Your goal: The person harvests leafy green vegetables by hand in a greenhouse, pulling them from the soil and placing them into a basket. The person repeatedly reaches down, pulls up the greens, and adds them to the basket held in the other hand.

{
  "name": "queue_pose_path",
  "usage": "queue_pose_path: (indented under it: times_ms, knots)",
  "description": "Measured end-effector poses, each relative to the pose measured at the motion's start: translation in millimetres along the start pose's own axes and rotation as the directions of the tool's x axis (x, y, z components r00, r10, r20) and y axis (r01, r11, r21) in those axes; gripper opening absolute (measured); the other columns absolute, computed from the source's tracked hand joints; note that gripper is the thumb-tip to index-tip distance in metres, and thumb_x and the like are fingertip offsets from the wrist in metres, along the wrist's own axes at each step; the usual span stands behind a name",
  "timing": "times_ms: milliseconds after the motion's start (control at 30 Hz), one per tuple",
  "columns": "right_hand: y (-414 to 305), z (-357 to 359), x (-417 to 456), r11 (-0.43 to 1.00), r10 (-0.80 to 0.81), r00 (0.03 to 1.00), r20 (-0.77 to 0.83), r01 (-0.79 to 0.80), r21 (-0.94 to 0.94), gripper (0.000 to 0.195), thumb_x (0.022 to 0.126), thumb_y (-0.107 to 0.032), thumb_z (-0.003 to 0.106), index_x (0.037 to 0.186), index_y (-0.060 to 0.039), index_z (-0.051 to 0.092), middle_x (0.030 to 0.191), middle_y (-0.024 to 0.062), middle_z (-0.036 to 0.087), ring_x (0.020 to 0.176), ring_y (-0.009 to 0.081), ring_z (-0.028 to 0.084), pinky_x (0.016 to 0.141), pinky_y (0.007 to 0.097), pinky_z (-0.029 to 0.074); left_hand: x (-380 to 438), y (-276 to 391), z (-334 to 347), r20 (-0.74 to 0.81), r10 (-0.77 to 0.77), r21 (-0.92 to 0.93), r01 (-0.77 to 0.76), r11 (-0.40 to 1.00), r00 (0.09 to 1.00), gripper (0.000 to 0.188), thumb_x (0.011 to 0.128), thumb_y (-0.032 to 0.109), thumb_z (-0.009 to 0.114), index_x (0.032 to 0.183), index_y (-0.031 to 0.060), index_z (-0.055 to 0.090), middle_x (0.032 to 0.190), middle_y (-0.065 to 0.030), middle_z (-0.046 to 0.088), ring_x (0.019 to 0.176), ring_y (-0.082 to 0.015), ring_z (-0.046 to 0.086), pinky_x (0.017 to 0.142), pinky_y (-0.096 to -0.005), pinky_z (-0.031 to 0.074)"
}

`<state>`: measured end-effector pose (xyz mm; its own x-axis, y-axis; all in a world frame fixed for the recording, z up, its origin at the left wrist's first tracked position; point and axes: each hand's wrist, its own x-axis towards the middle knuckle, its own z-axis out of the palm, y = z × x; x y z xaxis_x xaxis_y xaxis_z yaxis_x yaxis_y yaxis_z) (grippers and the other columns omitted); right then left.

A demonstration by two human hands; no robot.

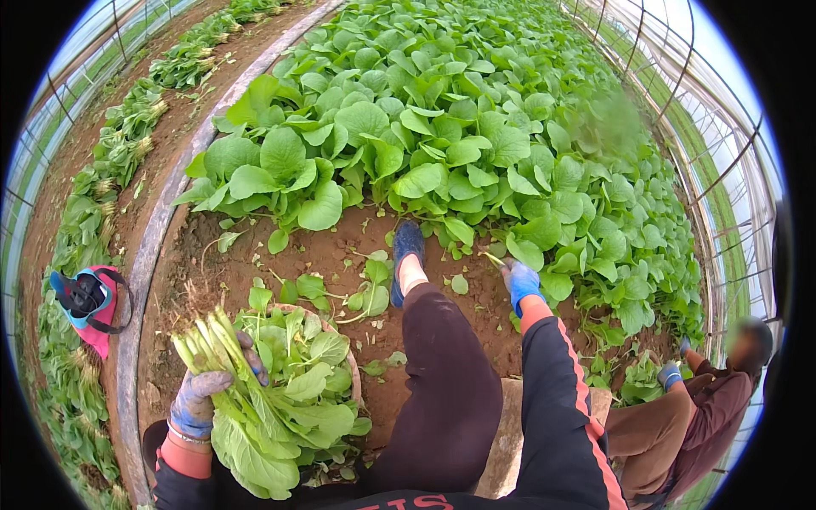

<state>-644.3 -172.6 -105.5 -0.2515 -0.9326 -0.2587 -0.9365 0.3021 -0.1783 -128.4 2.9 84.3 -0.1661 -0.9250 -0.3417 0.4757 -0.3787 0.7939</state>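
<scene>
My left hand (199, 398), in a stained blue-grey work glove, grips a bunch of leafy greens (255, 408). Their pale stems and soil-covered roots point up and away from me, and the leaves hang towards my lap. Beneath the bunch is a round tub (352, 366), mostly hidden by loose leaves (319, 350). Out to the right, my right hand (521, 282) wears a blue glove and is closed around a small plant with a pale stem end (492, 258) jutting out leftward. This hand is at the near edge of a dense bed of leafy greens (433, 140).
A concrete strip (156, 236) runs along the left. Beyond it lie rows of bundled greens (83, 236) and a pink bag (102, 306). My blue shoe (408, 255) stands on soil with scattered leaves. A co-worker (701, 408) sits close on the right, near the greenhouse frame (720, 178).
</scene>
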Motion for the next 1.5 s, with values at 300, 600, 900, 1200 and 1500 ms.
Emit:
queue_pose_path:
  times_ms: [300,600,900,1200,1500]
  knots:
    - [-226.6,-117.5,-119.5,0.249,-0.688,0.705,0.169,0.011,0.968,0.038,0.093,-0.01,0.056,0.128,0.0005,0.05,0.113,0.0026,0.06,0.099,0.0095,0.055,0.09,0.0238,0.043,-31.2,35.8,8.5,0.225,0.183,0.016,-0.192,0.981,0.957,0.065,0.073,0.015,0.065,0.132,-0.001,0.042,0.134,-0.0129,0.047,0.106,-0.0216,0.056,0.093,-0.0365,0.046]
    - [-383.3,-82.2,-268.7,-0.024,-0.855,0.519,0.023,-0.083,0.996,0.041,0.096,-0.017,0.051,0.134,-0.0019,0.043,0.126,0.007,0.055,0.108,0.014,0.054,0.096,0.0276,0.042,-60.6,33.5,-39.6,0.17,0.264,-0.112,-0.247,0.962,0.949,0.058,0.077,0.013,0.067,0.131,0.0015,0.046,0.113,-0.0077,0.058,0.097,-0.0188,0.059,0.089,-0.0337,0.047]
    - [-394.8,-60.0,-269.0,-0.034,-0.739,0.666,-0.098,0.109,0.993,0.032,0.088,-0.002,0.059,0.12,-0.0007,0.057,0.109,0.0066,0.064,0.098,0.0125,0.059,0.091,0.0272,0.045,-65.4,33.3,-46.3,0.071,0.294,-0.016,-0.293,0.956,0.953,0.054,0.08,0.012,0.066,0.129,0.002,0.047,0.114,-0.0076,0.059,0.101,-0.0171,0.057,0.091,-0.0321,0.045]
    - [-378.1,-99.0,-278.7,0.068,-0.766,0.615,-0.187,0.367,0.928,0.04,0.084,0.006,0.057,0.122,-0.0039,0.056,0.096,0.0006,0.058,0.089,0.0071,0.053,0.084,0.0215,0.042,-45.2,30.1,-37.8,-0.133,0.319,-0.039,-0.326,0.944,0.938,0.049,0.085,0.016,0.064,0.128,0.002,0.045,0.116,-0.0067,0.059,0.101,-0.0158,0.057,0.09,-0.0322,0.046]
    - [-375.9,-80.3,-301.7,0.147,-0.752,0.528,-0.395,0.719,0.68,0.035,0.079,0.005,0.057,0.113,-0.003,0.055,0.099,0.0107,0.055,0.086,0.0231,0.058,0.077,0.0314,0.048,-34.7,13.7,-16.6,-0.068,0.349,-0.098,-0.354,0.93,0.935,0.042,0.087,0.016,0.063,0.124,0.003,0.05,0.111,-0.005,0.059,0.1,-0.014,0.057,0.089,-0.0301,0.047]
